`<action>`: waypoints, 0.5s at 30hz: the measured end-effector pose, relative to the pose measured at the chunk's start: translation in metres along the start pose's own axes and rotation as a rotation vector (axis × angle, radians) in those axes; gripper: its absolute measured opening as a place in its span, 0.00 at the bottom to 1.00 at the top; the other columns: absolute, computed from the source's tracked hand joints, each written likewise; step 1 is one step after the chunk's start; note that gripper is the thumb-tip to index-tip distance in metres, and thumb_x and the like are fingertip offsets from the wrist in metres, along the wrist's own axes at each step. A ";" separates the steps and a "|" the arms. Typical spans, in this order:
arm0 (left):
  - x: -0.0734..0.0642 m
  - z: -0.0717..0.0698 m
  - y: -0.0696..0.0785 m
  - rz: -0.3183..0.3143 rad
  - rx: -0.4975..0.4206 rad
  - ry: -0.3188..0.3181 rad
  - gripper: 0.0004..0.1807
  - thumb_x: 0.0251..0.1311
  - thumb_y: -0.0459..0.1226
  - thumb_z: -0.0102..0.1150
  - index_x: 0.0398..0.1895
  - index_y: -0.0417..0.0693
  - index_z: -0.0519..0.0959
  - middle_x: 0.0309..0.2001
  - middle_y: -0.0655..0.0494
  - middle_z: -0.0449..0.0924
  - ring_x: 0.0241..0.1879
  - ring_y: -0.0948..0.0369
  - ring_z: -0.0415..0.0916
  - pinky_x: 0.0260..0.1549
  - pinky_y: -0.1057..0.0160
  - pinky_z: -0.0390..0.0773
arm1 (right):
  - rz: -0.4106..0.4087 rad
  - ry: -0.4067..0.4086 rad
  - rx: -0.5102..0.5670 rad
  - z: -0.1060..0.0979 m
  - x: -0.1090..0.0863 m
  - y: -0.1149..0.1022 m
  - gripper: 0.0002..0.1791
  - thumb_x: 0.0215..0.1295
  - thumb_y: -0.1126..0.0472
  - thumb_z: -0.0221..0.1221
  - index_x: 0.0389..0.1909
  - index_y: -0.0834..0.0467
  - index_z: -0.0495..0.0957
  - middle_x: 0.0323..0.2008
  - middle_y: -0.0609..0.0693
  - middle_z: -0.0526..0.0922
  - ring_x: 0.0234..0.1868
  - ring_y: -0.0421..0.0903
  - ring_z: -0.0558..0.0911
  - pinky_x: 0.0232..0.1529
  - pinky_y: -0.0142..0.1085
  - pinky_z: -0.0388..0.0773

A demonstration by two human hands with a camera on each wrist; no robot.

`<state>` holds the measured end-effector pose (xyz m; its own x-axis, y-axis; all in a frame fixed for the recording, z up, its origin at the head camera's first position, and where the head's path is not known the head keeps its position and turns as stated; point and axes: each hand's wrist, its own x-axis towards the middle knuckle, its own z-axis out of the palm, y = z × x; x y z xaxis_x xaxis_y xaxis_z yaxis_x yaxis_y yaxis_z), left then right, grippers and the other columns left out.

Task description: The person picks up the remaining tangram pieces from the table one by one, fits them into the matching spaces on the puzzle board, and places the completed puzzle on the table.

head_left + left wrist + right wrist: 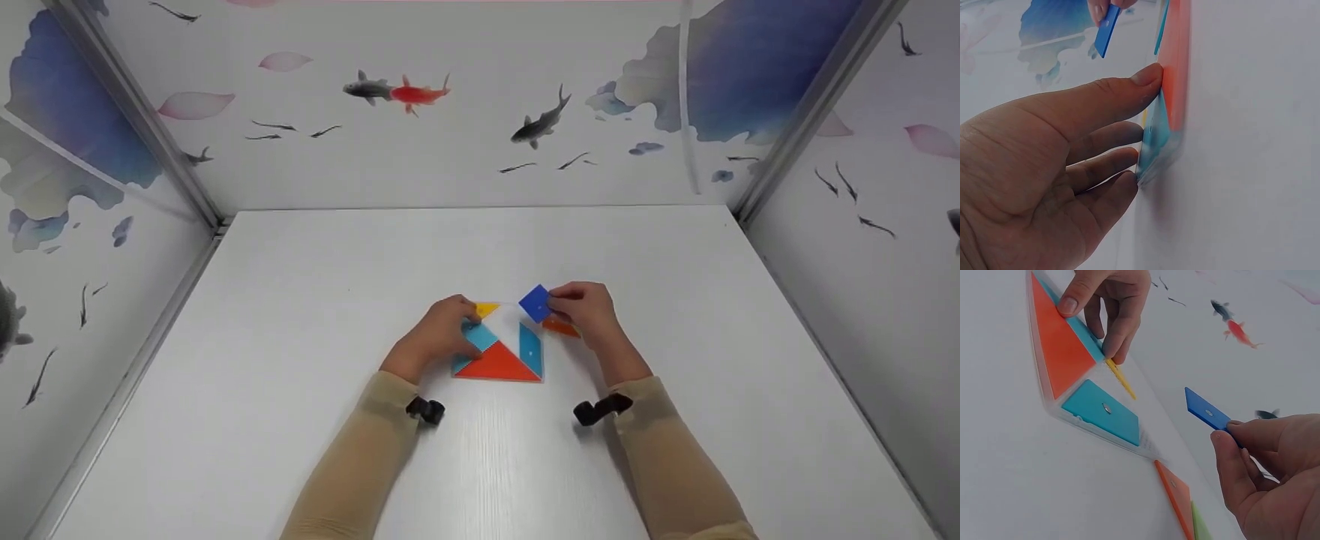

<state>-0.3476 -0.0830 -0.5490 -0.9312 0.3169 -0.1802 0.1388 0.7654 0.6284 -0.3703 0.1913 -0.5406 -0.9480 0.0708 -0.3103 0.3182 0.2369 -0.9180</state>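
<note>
A clear tangram tray lies on the table, partly filled with pieces. My left hand rests over its left side, the thumb by the edge of a large orange triangle and a light-blue piece, other fingers near a yellow piece. At the tray's right side sits a light-blue parallelogram. Above the tray's upper right corner, my right hand pinches a dark-blue square tangram piece between thumb and fingers, apart from the tray. The left fingers hide part of the pieces below them.
Just right of the tray lie a smaller orange piece and a light-green piece, the latter hidden in the head view. The white table is bounded by printed panels at the back and both sides.
</note>
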 end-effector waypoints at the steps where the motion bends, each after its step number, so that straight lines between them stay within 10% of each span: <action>1: 0.000 0.000 0.000 -0.003 0.002 -0.001 0.30 0.55 0.38 0.81 0.62 0.46 0.85 0.73 0.51 0.72 0.73 0.50 0.68 0.75 0.50 0.74 | -0.004 -0.004 -0.004 0.001 -0.001 0.001 0.11 0.73 0.63 0.66 0.54 0.57 0.87 0.57 0.58 0.82 0.56 0.52 0.84 0.54 0.32 0.87; 15: -0.001 -0.001 -0.002 0.044 -0.007 0.004 0.29 0.53 0.37 0.81 0.60 0.44 0.86 0.71 0.48 0.74 0.72 0.49 0.70 0.73 0.49 0.76 | -0.037 -0.019 -0.047 0.007 -0.003 0.002 0.13 0.75 0.65 0.62 0.56 0.58 0.87 0.59 0.58 0.84 0.56 0.51 0.85 0.57 0.35 0.87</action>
<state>-0.3471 -0.0856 -0.5499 -0.9255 0.3482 -0.1493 0.1776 0.7469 0.6408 -0.3665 0.1849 -0.5432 -0.9585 0.0433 -0.2816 0.2821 0.2843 -0.9163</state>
